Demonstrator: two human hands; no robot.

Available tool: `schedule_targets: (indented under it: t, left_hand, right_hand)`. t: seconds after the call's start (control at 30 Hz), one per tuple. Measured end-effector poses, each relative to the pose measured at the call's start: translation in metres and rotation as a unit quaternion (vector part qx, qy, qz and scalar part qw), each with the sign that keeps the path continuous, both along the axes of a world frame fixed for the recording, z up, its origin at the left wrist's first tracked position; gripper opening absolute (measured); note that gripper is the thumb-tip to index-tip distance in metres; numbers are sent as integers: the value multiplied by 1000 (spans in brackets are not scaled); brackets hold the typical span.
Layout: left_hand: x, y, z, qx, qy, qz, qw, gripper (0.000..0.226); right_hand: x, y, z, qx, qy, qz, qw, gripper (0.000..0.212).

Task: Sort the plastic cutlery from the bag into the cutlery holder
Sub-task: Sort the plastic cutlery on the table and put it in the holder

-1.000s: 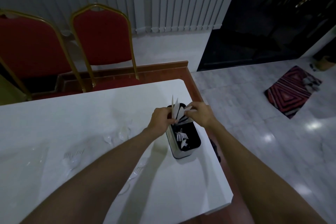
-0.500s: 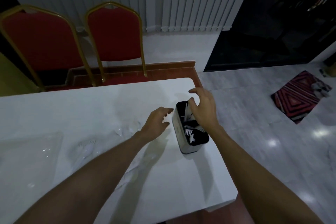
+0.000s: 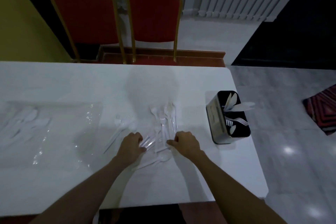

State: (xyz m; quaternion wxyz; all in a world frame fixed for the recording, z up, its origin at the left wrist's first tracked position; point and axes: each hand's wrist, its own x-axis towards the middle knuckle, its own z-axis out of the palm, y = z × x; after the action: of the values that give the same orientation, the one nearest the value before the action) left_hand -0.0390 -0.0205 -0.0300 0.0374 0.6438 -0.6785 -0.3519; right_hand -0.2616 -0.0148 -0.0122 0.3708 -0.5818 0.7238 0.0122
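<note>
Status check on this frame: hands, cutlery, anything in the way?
Left hand and right hand curled at the loose cutlery pile, grip unclear. Cutlery holder partly filled, standing right of it. Nothing between pile and holder.

Fingertips of left hand (image 3: 131,146) and right hand (image 3: 185,142) curling down out of sight; grip on pile of translucent white plastic forks and spoons (image 3: 164,123) being impossible to judge. Pile pieces overlapping, blending into white table (image 3: 72,82); count being unclear. Clear plastic bag (image 3: 60,132) running off left edge, contents blurring. Cutlery lower ends hiding inside black-lined steel cutlery holder (image 3: 211,120). Right edge cutting red patterned rug (image 3: 321,112).
</note>
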Motion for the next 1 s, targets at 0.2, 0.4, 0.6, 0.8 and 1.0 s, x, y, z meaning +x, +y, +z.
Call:
schedule_targets:
  t: [0.2, 0.4, 0.6, 0.8, 1.0]
  left_hand:
    - [9, 11, -15, 8, 4, 0, 1000, 36]
    - [17, -1, -17, 11, 59, 136, 989, 27]
    - [38, -2, -17, 6, 96, 177, 980, 31]
    - [50, 2, -17, -4, 102, 148, 984, 33]
    - [48, -3, -13, 15, 61, 130, 989, 26]
  right_hand:
    - [31, 28, -28, 40, -55, -145, 987, 60]
    - [56, -2, -17, 2, -173, -209, 962, 45]
    - [40, -30, -24, -96, -91, -235, 963, 33]
    - [61, -30, -21, -300, 87, 17, 950, 40]
    - [74, -21, -30, -270, 70, 215, 936, 22]
